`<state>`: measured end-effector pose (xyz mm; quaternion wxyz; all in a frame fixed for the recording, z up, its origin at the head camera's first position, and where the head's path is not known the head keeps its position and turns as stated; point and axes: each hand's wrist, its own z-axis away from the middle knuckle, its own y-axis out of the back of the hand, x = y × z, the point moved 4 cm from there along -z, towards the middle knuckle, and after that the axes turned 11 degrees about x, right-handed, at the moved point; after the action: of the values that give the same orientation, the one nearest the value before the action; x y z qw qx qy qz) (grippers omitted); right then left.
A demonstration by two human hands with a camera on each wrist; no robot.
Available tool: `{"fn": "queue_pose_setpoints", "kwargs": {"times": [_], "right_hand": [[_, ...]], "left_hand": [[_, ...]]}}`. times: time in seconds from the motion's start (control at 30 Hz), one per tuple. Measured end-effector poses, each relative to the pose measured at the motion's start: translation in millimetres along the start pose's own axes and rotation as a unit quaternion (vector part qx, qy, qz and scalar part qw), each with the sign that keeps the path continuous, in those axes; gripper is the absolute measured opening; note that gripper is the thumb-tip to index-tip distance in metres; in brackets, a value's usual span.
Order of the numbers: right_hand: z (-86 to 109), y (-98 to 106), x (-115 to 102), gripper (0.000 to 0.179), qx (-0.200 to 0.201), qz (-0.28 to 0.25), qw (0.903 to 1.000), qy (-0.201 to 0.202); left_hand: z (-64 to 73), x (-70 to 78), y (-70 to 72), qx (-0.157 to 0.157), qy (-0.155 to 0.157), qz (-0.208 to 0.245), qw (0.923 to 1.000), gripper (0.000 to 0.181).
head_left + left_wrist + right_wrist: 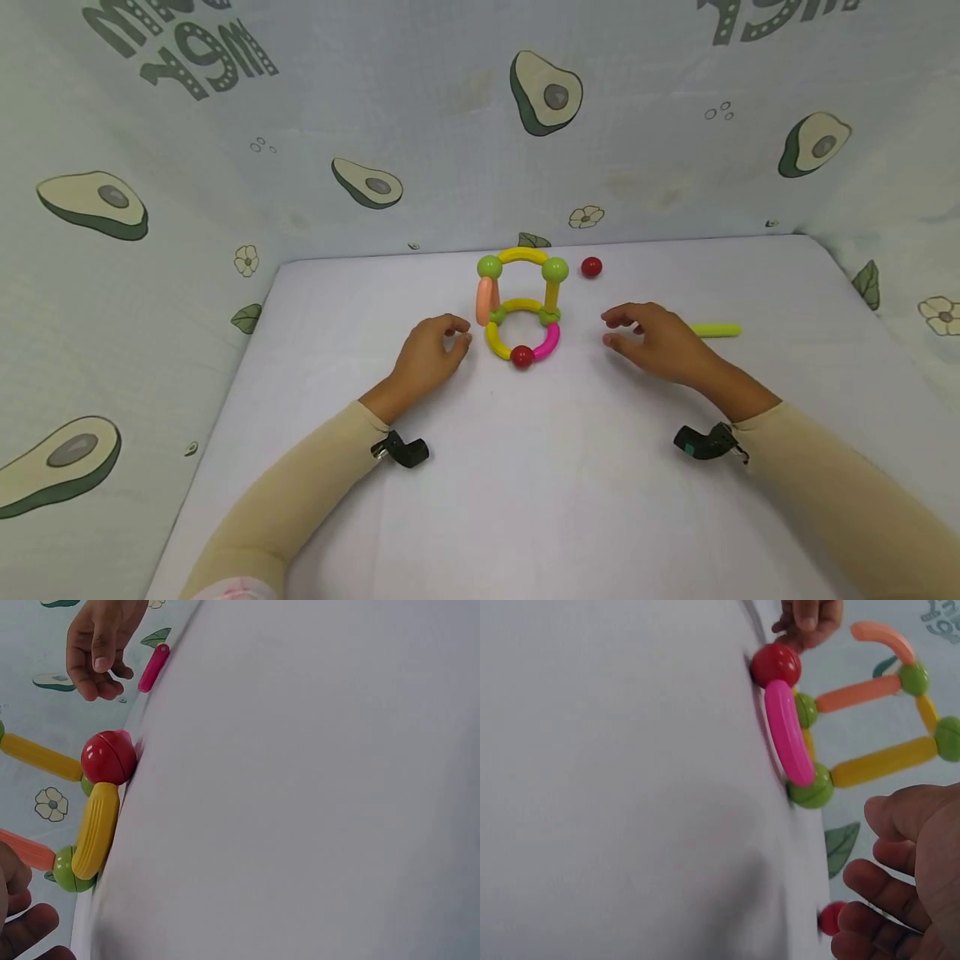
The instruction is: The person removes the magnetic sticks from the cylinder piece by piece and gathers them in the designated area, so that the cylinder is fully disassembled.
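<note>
At two o'clock from the left hand (431, 354), just off its loose, empty fingers, the ball-and-rod toy (522, 304) stands upright; right hand (660, 343), also loose and empty, is farther off tbh.

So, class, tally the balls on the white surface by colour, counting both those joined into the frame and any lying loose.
Green round plastic balls: 4, all in the open frame of curved and straight plastic rods
Red round plastic balls: 2, one joined, one loose
Total: 6
</note>
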<state>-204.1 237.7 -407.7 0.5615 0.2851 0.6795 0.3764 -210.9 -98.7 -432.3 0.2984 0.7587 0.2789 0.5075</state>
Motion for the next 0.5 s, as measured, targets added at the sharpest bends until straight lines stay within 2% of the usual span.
{"fn": "queue_pose_setpoints", "kwargs": {"times": [0.1, 0.23, 0.37, 0.5], "right_hand": [[-1.1, -12, -5, 0.041, -0.014, -0.003, 0.9999, 0.008], [-2.0, -25, -13, 0.049, -0.033, -0.008, 0.9992, 0.019], [-3.3, -37, -23, 0.062, -0.052, -0.003, 0.9983, 0.024], [-4.2, -48, -25, 0.069, -0.065, -0.001, 0.9976, 0.023]], "left_hand": [[-8.3, -4.6, -3.7, 0.006, 0.005, 0.01, 0.9999, 0.029], [-17.7, -6.1, -12.0, -0.008, 0.001, 0.029, 0.9995, 0.037], [-25.7, -3.6, -19.4, -0.02, 0.008, 0.046, 0.9987, 0.039], [-32.8, -0.1, -25.8, -0.017, 0.015, 0.067, 0.9975, 0.039]]}}
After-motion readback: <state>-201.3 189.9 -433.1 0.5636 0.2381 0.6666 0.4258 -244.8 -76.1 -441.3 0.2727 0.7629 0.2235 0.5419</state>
